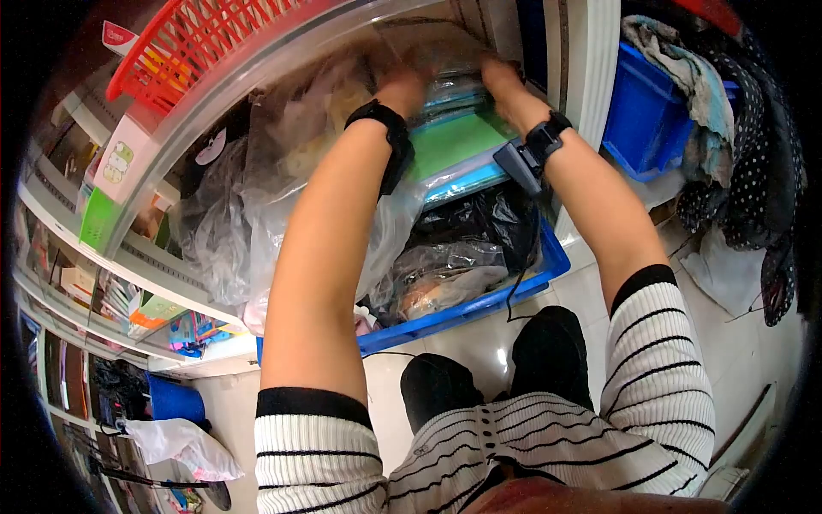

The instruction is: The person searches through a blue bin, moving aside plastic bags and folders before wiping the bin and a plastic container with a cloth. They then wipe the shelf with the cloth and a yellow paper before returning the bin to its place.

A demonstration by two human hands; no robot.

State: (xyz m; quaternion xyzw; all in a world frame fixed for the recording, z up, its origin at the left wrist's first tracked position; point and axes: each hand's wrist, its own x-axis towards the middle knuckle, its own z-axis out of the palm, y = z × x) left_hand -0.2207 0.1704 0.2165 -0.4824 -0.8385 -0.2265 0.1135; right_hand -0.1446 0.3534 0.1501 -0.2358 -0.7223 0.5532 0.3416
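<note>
Head view: at the far left, shelves (128,257) crowded with small boxed and carded goods are seen, with a green-and-white box (107,184) leaning at the shelf edge and a red plastic basket (193,43) above it. Lower left, a white plastic bag (184,445) lies on the floor beside a blue container (175,398).

Moving rightward, crumpled clear plastic bags (231,214) are piled in front of the shelf. The left hand (402,86), worn with a black wrist strap, is pressed into a stack of flat packets (458,141) wrapped in glossy clear film; its fingers are buried among the wrapping, so how far they are closed cannot be told, nor whether anything is gripped. The stack is made up of thin layers, the most visible one bright green, with light blue edges showing below and above it, all shiny under transparent plastic. It is held up between the two forearms, above a blue crate (479,304) standing on the pale tiled floor.

Inside the crate, black and clear bags (462,248) are stuffed. The right hand (505,81), with a black band and a small device at the wrist, is laid on the upper right edge of the same stack; its fingertips are hidden and blurred, so its grip cannot be judged.

At the far right, a blue bin (646,128) is seen with cloths (693,94) draped over it, and dark dotted fabric (762,163) hangs beside.
</note>
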